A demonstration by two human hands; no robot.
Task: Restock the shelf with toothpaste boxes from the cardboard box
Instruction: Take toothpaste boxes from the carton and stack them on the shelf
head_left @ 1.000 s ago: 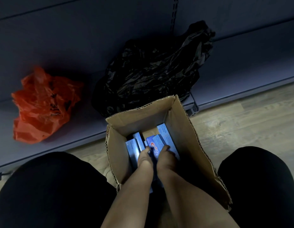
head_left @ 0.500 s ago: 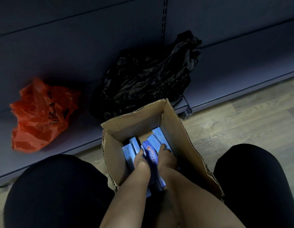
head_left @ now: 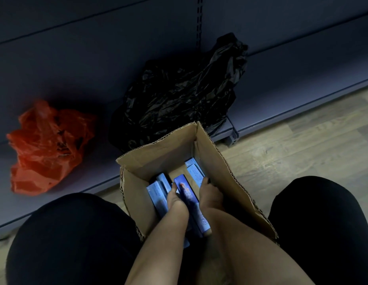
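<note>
An open cardboard box [head_left: 164, 150] stands on the floor between my knees, with several blue toothpaste boxes inside. Both my hands are down in it. My left hand [head_left: 175, 197] and my right hand [head_left: 209, 195] grip one blue toothpaste box [head_left: 189, 197] between them, one on each long side, and it is tilted up out of the pile. More toothpaste boxes [head_left: 158, 191] lie to the left, and others [head_left: 195, 171] lie at the back right. The grey bottom shelf [head_left: 282, 103] runs just behind the box.
A crumpled black plastic bag [head_left: 179, 93] lies on the shelf directly behind the cardboard box, and an orange plastic bag [head_left: 45, 147] lies on the shelf to the left. My knees in black [head_left: 65, 233] flank the box. Wooden floor [head_left: 292, 153] stretches to the right.
Both hands have drawn the gripped toothpaste box back toward me and tilted it up from the pile. The camera view has shifted slightly.
</note>
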